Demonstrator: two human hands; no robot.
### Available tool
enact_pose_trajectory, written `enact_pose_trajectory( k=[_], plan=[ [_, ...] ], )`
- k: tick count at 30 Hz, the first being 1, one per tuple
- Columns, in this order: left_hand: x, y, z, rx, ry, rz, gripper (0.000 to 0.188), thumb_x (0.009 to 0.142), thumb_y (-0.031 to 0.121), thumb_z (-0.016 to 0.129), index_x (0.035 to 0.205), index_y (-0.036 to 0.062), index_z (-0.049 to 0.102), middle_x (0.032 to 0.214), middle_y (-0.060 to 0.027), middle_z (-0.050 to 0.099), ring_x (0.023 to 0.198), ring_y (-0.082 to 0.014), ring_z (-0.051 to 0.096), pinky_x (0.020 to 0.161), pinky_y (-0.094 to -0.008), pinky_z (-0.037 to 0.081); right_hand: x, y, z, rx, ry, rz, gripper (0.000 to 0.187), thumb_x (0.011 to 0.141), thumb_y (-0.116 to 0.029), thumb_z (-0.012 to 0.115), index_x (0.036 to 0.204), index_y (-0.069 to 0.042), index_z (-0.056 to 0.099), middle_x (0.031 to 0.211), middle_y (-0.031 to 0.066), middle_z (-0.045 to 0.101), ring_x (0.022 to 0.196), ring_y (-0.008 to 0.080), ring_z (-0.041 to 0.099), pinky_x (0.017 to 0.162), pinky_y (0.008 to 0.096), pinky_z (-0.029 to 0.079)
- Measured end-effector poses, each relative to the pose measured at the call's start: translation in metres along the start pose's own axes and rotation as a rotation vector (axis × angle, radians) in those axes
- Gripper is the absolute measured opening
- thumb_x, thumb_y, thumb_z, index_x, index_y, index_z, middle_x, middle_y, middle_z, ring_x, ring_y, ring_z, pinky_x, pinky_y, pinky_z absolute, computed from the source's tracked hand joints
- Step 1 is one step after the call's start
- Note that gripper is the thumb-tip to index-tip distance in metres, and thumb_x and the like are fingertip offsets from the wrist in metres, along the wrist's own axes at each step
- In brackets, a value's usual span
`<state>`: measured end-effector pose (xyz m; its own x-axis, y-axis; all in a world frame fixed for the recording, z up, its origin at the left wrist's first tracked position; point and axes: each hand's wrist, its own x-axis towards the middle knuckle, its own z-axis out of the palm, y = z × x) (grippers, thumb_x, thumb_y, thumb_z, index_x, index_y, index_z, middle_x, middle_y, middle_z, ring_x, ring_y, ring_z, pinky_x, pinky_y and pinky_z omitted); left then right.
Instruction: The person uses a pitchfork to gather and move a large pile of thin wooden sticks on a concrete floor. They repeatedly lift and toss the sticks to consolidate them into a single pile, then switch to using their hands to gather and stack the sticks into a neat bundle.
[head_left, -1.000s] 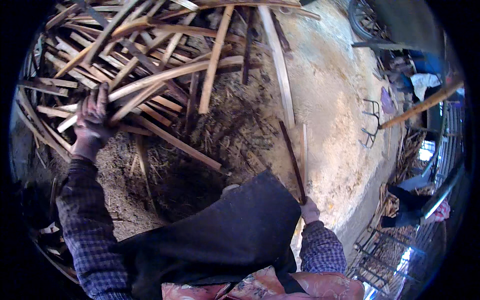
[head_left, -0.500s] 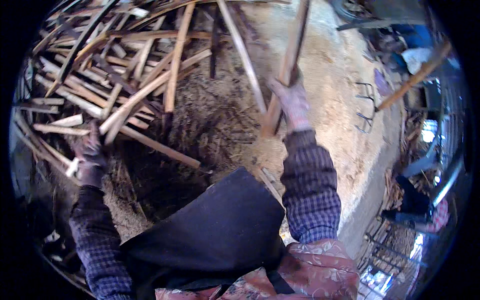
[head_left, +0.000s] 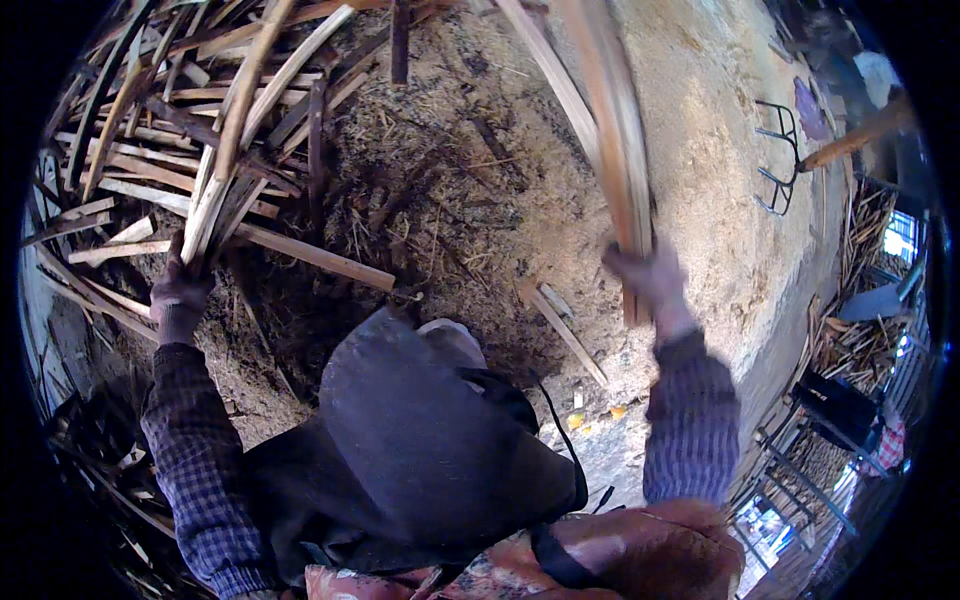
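My left hand (head_left: 180, 298), in a glove or heavily dusty, is closed at the near ends of several wooden strips (head_left: 238, 118), which reach away over a pile of split wood. A long wooden slat (head_left: 622, 150) is gripped near its lower end by my right hand (head_left: 655, 285), slightly blurred by motion. Its far end runs out of the top of the view. Alongside it, a paler strip (head_left: 560, 80) slants in from the upper edge; whether my right hand also holds this strip is unclear.
The woodpile (head_left: 150, 130) fills the upper left. Short sticks (head_left: 565, 335) lie on the sawdust-covered ground (head_left: 480, 190). A fork with metal tines (head_left: 775, 160) and a wooden handle (head_left: 860, 135) is at the right. Dark cloth (head_left: 430, 430) covers my lap.
My right hand has come nearer to me and to the right with the slat. My left hand stays by the woodpile, and its strips have swung toward the far left.
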<state>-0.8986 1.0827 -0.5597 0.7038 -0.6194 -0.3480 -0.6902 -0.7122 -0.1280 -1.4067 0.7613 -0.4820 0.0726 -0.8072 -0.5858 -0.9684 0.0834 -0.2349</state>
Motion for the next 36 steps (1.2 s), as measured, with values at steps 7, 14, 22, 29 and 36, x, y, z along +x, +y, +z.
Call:
enact_pose_trajectory(
  k=[7,14,22,29,36],
  plan=[
    [-0.014,0.062,-0.001,-0.42,0.093,-0.067,0.095,0.069,0.008,0.074,0.142,0.0091,0.013,0.122,-0.0137,0.052,0.104,-0.0249,0.056,0.086,-0.0297,0.046,-0.141,0.206,0.163,-0.156,0.047,0.216,0.103,0.059,-0.051,0.075,0.138,-0.007,0.025,0.136,0.0157,0.035,0.122,0.0315,0.04,0.101,0.0356,0.034],
    [-0.023,0.072,-0.048,-0.125,-0.02,-0.202,0.054,0.079,0.031,0.061,0.127,0.0122,0.044,0.108,-0.0166,0.06,0.1,-0.033,0.058,0.081,-0.0404,0.047,-0.118,0.196,0.172,-0.065,-0.145,0.461,0.098,0.058,-0.045,0.078,0.134,-0.006,0.03,0.114,0.0127,0.058,0.104,0.0289,0.057,0.089,0.0372,0.043],
    [-0.103,-0.049,0.024,-0.251,-0.232,0.027,0.053,0.074,0.033,0.066,0.12,0.0132,0.05,0.108,-0.0109,0.061,0.1,-0.0298,0.058,0.083,-0.0378,0.046,-0.066,0.048,0.092,0.526,0.113,-0.284,0.087,0.063,-0.037,0.078,0.13,0.0,0.036,0.12,0.0114,0.051,0.109,0.0247,0.051,0.09,0.0354,0.043],
    [-0.148,-0.054,-0.069,-0.486,-0.315,-0.159,0.061,0.054,0.018,0.077,0.111,0.0071,0.058,0.093,-0.0065,0.065,0.086,-0.017,0.062,0.075,-0.031,0.049,-0.01,-0.038,0.019,0.392,0.379,-0.639,0.084,0.06,-0.029,0.079,0.126,0.002,0.036,0.107,0.0163,0.056,0.097,0.0256,0.057,0.082,0.0358,0.048],
    [-0.196,-0.084,-0.116,-0.273,-0.095,-0.136,0.06,0.048,0.018,0.077,0.105,0.009,0.061,0.082,-0.0041,0.066,0.075,-0.0154,0.063,0.071,-0.0302,0.051,-0.001,-0.081,0.034,0.513,0.37,-0.886,0.084,0.059,-0.027,0.08,0.125,0.003,0.037,0.107,0.0161,0.057,0.093,0.0258,0.059,0.08,0.0341,0.049]
  ],
)
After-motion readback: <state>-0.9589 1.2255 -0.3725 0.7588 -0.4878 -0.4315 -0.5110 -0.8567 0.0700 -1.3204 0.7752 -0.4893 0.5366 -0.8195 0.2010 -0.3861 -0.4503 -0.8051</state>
